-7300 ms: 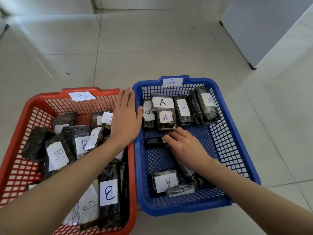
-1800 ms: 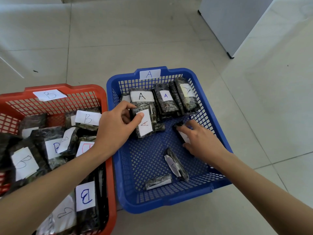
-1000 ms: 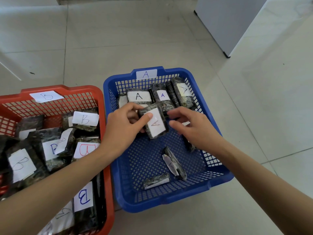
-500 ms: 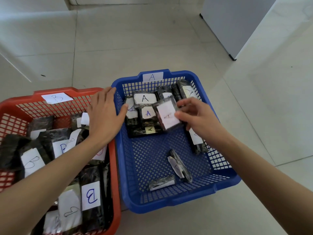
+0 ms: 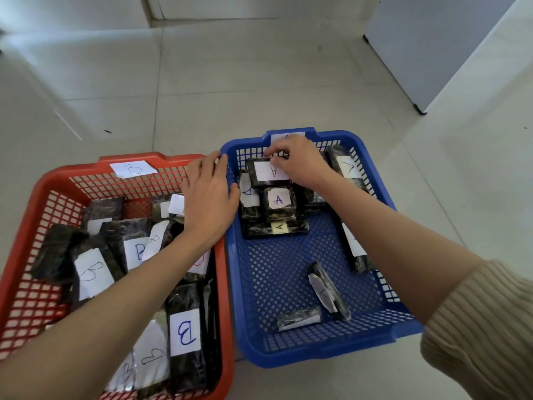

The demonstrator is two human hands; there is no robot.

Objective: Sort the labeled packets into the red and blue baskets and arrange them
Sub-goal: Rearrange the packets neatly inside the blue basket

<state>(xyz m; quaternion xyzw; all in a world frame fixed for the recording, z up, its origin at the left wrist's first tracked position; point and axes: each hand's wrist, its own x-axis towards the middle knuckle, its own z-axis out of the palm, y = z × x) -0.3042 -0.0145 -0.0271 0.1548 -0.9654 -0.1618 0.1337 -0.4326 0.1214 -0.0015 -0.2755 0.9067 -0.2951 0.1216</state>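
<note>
The floor (image 5: 259,82) is pale, glossy tile crossed by thin grout lines, with a small dark mark (image 5: 107,131) on the left. A red basket (image 5: 46,186) and a blue basket (image 5: 317,356) sit directly on it, side by side, the red one on the left. At the far right, a grey panel (image 5: 432,39) stands on the floor on small black feet (image 5: 419,109).

Red basket (image 5: 40,189) tag (image 5: 133,169): B (blue basket (image 5: 317,352) packets (image 5: 278,200): A).
</note>
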